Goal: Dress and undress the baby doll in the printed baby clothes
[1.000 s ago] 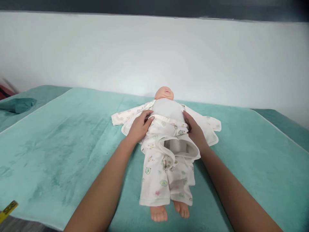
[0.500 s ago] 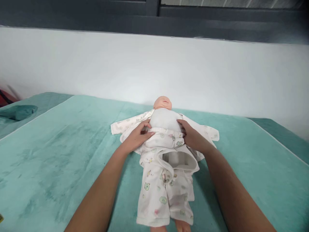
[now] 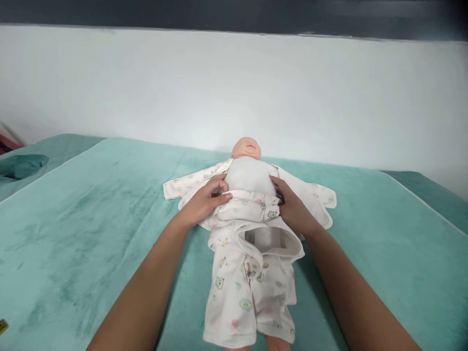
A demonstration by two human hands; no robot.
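Note:
A baby doll [image 3: 246, 147] lies on its back with a white cloth torso [image 3: 252, 174] showing. It wears printed white baby pants [image 3: 234, 282], drawn up to the belly, with an open split at the crotch. Under its back a white patterned baby shirt [image 3: 195, 183] is spread open, sleeves out to both sides. My left hand [image 3: 205, 201] grips the pants' waistband at the doll's side, its thumb on the cloth and the fingers curled. At the opposite side my right hand [image 3: 292, 204] is closed about the waistband; some of its fingertips are hidden.
Everything rests on a teal padded bed cover [image 3: 91, 234] with darker raised corners. A white wall [image 3: 234, 87] rises right behind the doll's head, with a dark ledge above. A small yellow-black item [image 3: 3, 326] lies at the lower left edge.
The view has tilted down slightly, so less of the dark ledge shows. Both hands keep their places at the waistband, with hardly any movement.

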